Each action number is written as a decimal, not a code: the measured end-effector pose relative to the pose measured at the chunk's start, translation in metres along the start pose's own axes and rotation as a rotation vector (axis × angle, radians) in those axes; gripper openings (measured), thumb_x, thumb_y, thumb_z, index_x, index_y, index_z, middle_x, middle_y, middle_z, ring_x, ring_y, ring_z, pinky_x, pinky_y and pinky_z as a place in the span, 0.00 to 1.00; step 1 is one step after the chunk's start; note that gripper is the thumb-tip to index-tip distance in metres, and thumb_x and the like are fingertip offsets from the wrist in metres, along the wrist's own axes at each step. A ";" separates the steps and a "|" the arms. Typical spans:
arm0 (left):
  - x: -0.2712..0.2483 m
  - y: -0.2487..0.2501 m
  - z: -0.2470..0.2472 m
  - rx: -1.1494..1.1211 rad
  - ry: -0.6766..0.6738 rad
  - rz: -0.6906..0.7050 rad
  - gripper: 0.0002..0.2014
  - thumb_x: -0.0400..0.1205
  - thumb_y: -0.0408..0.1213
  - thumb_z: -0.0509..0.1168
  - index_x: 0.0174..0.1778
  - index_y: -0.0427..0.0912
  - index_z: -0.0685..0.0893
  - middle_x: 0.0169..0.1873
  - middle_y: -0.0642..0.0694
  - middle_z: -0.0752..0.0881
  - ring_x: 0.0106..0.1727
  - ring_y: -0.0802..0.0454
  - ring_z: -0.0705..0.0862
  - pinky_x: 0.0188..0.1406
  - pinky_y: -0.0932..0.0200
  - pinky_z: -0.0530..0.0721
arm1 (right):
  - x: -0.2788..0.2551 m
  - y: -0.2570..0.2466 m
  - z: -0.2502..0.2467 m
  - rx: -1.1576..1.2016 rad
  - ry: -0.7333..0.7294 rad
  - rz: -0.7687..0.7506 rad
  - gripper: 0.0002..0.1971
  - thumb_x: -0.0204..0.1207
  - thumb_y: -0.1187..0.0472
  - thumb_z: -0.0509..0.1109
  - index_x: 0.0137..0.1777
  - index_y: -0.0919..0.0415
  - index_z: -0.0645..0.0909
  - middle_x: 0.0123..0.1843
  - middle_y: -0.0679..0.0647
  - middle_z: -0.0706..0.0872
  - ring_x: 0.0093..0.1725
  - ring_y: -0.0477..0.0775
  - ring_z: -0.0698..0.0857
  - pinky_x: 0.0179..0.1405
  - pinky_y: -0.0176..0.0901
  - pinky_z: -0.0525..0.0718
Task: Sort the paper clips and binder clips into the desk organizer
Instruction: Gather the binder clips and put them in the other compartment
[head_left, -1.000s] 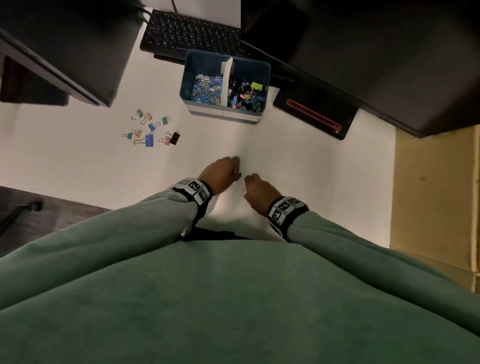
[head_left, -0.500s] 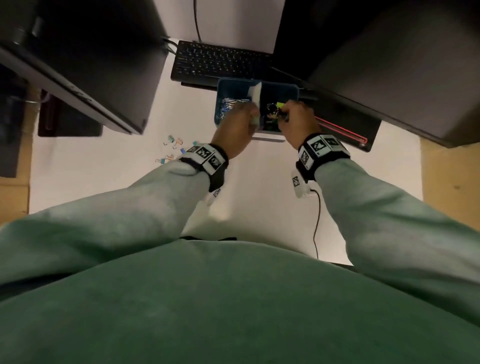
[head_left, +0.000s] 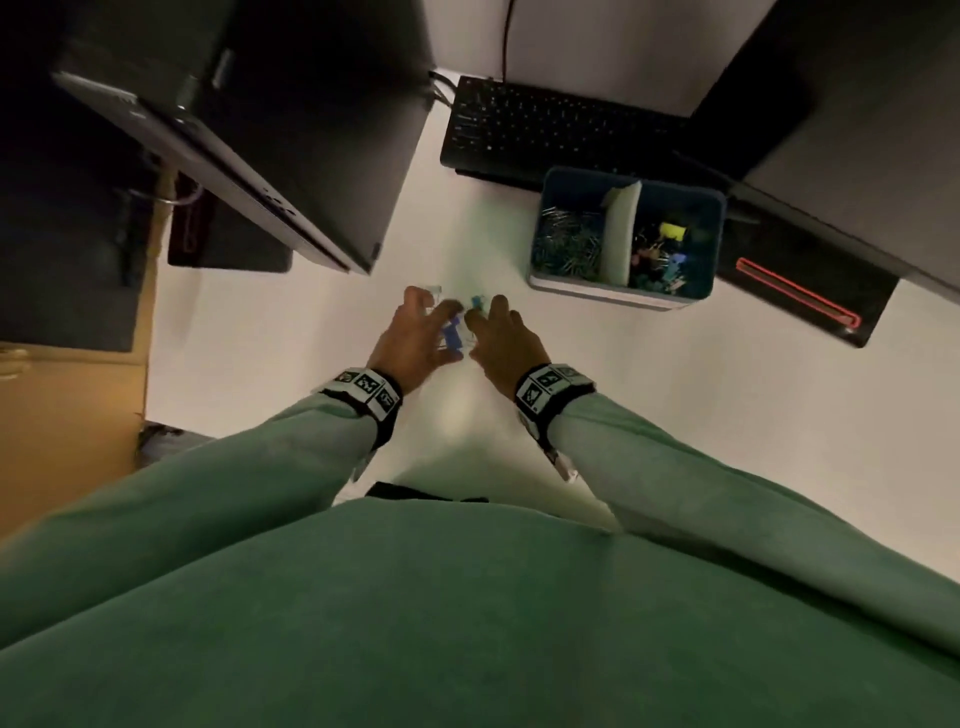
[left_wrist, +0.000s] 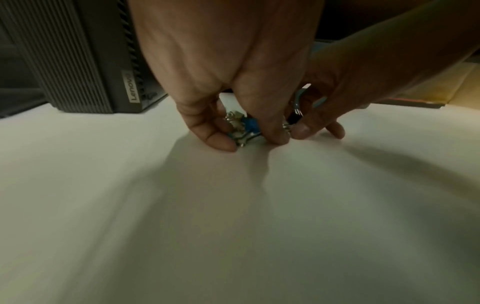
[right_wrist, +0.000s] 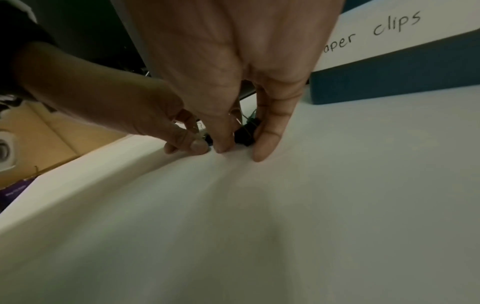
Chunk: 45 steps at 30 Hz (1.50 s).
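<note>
The blue desk organizer (head_left: 618, 293) stands at the back right; paper clips (head_left: 569, 244) fill its left compartment and coloured binder clips (head_left: 665, 254) its right one. Both hands are down on the white desk to its front left, over a small cluster of loose binder clips. My left hand (head_left: 434, 325) curls its fingers round a blue binder clip (left_wrist: 250, 125) and others beside it. Touching it, my right hand (head_left: 485, 322) pinches a black binder clip (right_wrist: 245, 133) against the desk. Most of the cluster is hidden under the fingers.
A black keyboard (head_left: 545, 130) lies behind the organizer. A dark computer tower (head_left: 260, 130) stands at the left, close to the hands. A black case with a red stripe (head_left: 800, 296) lies right of the organizer, and a cardboard box (head_left: 67, 426) sits off the desk's left edge.
Half a second ago both hands were at the organizer's compartments. They have since come back to the left front and closed in on the loose binder clips.
</note>
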<state>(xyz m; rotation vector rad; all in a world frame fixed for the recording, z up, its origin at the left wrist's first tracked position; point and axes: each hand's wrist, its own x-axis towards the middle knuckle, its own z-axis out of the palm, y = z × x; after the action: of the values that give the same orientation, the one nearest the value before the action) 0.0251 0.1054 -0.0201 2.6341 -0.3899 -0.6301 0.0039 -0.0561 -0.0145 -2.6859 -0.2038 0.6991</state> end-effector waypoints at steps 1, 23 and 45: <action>0.004 0.000 0.004 -0.013 -0.008 0.015 0.29 0.72 0.44 0.78 0.68 0.52 0.75 0.64 0.39 0.70 0.60 0.40 0.76 0.58 0.50 0.84 | 0.001 0.003 0.001 0.017 0.011 0.004 0.27 0.79 0.61 0.68 0.77 0.58 0.66 0.70 0.66 0.67 0.59 0.69 0.77 0.51 0.60 0.85; 0.033 0.164 -0.025 -0.500 -0.117 0.383 0.11 0.74 0.31 0.75 0.50 0.41 0.83 0.49 0.44 0.81 0.43 0.54 0.82 0.43 0.67 0.83 | -0.091 0.119 -0.095 0.991 0.378 0.405 0.02 0.76 0.65 0.71 0.46 0.62 0.80 0.37 0.55 0.84 0.33 0.55 0.86 0.35 0.55 0.91; 0.030 0.004 -0.011 0.079 0.083 0.132 0.15 0.77 0.27 0.66 0.58 0.45 0.82 0.49 0.37 0.77 0.46 0.38 0.80 0.44 0.48 0.83 | 0.018 0.010 -0.021 0.189 0.087 -0.005 0.19 0.80 0.68 0.62 0.71 0.62 0.73 0.67 0.64 0.71 0.55 0.67 0.83 0.51 0.60 0.84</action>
<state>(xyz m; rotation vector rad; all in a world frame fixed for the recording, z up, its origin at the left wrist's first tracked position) 0.0560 0.0943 -0.0201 2.6716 -0.5685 -0.4709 0.0308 -0.0674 -0.0088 -2.5272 -0.1160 0.5676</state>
